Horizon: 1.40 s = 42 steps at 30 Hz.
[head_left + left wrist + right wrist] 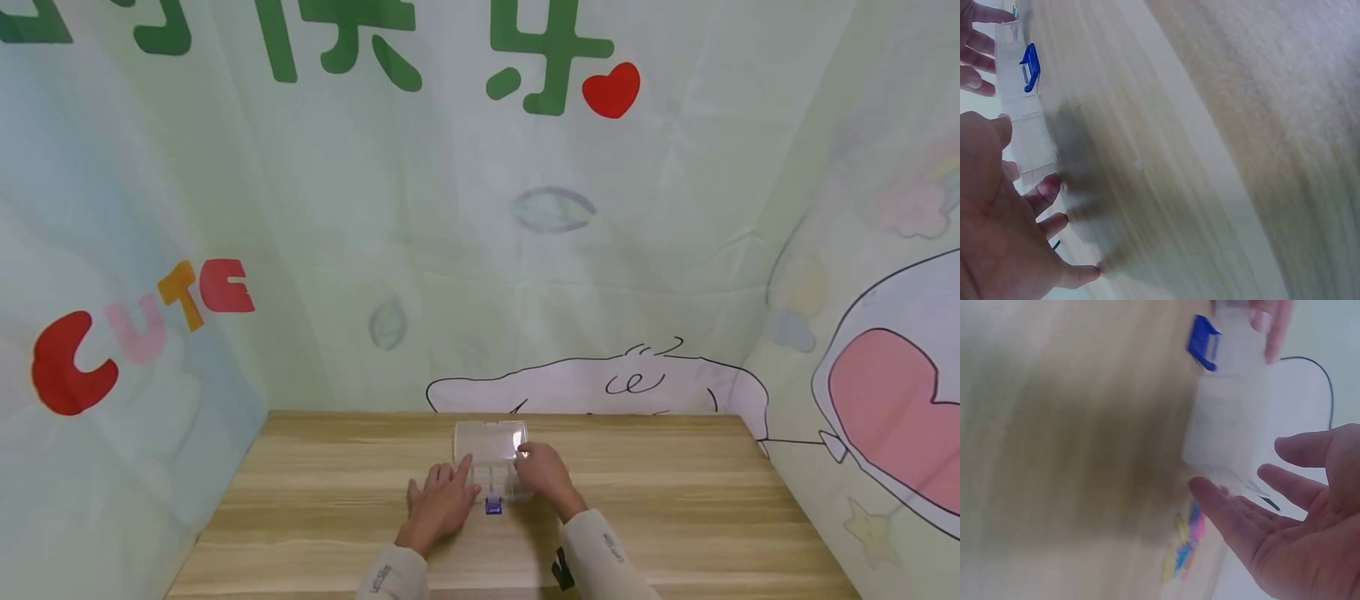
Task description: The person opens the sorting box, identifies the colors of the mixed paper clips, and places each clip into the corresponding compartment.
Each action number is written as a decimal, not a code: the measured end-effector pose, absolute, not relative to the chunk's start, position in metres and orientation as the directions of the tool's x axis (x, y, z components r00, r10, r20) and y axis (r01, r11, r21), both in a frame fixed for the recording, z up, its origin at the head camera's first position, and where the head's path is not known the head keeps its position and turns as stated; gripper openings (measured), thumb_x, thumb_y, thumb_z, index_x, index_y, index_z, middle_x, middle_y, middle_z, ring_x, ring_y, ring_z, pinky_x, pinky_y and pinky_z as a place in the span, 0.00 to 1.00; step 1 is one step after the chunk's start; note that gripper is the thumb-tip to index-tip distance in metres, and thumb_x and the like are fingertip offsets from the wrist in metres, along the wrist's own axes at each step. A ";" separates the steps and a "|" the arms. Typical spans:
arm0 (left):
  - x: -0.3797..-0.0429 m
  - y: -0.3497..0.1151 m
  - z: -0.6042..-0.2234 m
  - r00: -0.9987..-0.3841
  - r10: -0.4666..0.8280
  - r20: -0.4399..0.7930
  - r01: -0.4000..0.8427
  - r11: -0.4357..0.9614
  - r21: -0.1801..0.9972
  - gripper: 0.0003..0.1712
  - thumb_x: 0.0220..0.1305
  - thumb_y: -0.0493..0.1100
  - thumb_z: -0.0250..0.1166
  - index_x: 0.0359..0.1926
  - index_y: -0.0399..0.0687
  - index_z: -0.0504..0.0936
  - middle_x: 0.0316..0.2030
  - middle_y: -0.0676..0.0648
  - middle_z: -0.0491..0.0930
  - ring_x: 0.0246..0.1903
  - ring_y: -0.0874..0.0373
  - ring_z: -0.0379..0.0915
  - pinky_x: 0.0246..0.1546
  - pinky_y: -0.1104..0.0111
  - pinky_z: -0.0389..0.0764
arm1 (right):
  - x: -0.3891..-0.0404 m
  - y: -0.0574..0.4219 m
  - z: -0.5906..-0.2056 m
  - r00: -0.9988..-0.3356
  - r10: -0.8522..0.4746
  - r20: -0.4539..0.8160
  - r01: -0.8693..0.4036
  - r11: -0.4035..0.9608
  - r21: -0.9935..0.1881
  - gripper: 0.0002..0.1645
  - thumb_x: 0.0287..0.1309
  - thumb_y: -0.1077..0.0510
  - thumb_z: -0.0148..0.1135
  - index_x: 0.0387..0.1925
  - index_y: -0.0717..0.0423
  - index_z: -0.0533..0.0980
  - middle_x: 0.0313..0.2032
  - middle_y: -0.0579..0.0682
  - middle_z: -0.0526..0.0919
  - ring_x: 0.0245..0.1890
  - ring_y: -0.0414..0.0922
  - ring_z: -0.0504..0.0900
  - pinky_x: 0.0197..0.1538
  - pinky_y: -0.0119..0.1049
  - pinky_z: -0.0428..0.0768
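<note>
A clear plastic box [492, 482] with compartments stands on the table, its transparent lid [487, 442] raised at the back. The box's blue latch [1031, 67] shows at the front. My left hand [442, 504] is at the box's left end. In the left wrist view its thumb is by the box's upper edge, and the other fingers spread along the end and down to the tabletop. At the right end is my right hand [546, 473], its index finger by the lid's right edge. The right wrist view shows its fingers [1225, 515] extended around that end, with the palm bare.
Small colourful pieces [1186, 540] lie beyond the box's right end in the right wrist view. The wooden table [315, 467] meets printed curtains [450, 250] at the back and on both sides. A dark object [561, 569] lies beside the right sleeve.
</note>
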<state>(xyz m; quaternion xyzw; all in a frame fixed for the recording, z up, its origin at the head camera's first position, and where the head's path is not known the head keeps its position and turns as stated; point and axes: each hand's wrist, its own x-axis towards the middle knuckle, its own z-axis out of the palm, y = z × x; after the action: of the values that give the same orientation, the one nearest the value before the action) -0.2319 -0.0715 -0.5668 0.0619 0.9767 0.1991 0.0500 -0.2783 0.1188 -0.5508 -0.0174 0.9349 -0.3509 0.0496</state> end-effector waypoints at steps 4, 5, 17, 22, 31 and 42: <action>-0.232 -0.071 -0.565 -0.986 0.146 -0.079 0.102 0.910 0.401 0.32 0.73 0.56 0.51 0.73 0.54 0.60 0.58 0.40 0.70 0.64 0.43 0.60 0.61 0.27 0.48 | -0.281 0.128 -0.539 -0.997 -0.044 -0.068 0.013 0.742 -0.670 0.21 0.61 0.58 0.57 0.54 0.64 0.79 0.50 0.61 0.83 0.33 0.48 0.78 0.34 0.41 0.79; -0.232 -0.071 -0.565 -0.986 0.146 -0.080 0.102 0.909 0.404 0.32 0.73 0.56 0.51 0.73 0.54 0.60 0.58 0.40 0.70 0.64 0.43 0.60 0.61 0.27 0.48 | -0.283 0.131 -0.535 -0.997 -0.030 -0.069 0.025 0.736 -0.677 0.21 0.62 0.57 0.57 0.54 0.63 0.79 0.48 0.61 0.84 0.31 0.49 0.80 0.32 0.40 0.79; -0.235 -0.073 -0.567 -0.985 0.152 -0.086 0.102 0.900 0.424 0.32 0.72 0.55 0.52 0.73 0.54 0.60 0.54 0.40 0.70 0.63 0.43 0.60 0.61 0.27 0.48 | -0.287 0.190 -0.524 -0.974 0.186 -0.131 0.218 0.610 -0.762 0.18 0.61 0.56 0.61 0.44 0.67 0.82 0.36 0.60 0.85 0.29 0.48 0.83 0.28 0.36 0.84; -0.236 -0.072 -0.568 -0.984 0.149 -0.102 0.093 0.903 0.420 0.32 0.72 0.56 0.52 0.73 0.54 0.60 0.54 0.40 0.71 0.62 0.44 0.60 0.61 0.28 0.49 | -0.278 0.206 -0.541 -0.966 0.222 -0.133 0.250 0.668 -0.701 0.15 0.53 0.58 0.64 0.17 0.66 0.78 0.14 0.49 0.74 0.14 0.42 0.71 0.19 0.33 0.73; -0.235 -0.070 -0.568 -0.982 0.140 -0.124 0.076 0.905 0.419 0.32 0.73 0.56 0.51 0.73 0.55 0.60 0.53 0.40 0.71 0.61 0.44 0.61 0.61 0.28 0.48 | -0.272 0.207 -0.555 -0.944 0.252 -0.215 0.328 0.618 -0.714 0.14 0.43 0.58 0.73 0.16 0.63 0.77 0.13 0.46 0.71 0.13 0.41 0.70 0.18 0.31 0.72; -0.235 -0.070 -0.568 -0.983 0.147 -0.112 0.083 0.893 0.443 0.33 0.73 0.57 0.50 0.74 0.55 0.59 0.59 0.38 0.70 0.65 0.41 0.58 0.63 0.27 0.45 | -0.272 0.199 -0.558 -0.949 0.219 -0.225 0.314 0.706 -0.634 0.21 0.39 0.57 0.76 0.08 0.54 0.71 0.15 0.45 0.71 0.20 0.43 0.67 0.24 0.34 0.69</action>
<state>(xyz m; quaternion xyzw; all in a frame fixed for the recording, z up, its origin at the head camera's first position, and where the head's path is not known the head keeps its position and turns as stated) -0.2351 -0.0705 -0.5679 0.0594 0.9701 0.2239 0.0717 -0.2720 0.1989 -0.5575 0.1447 0.9213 -0.3548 0.0666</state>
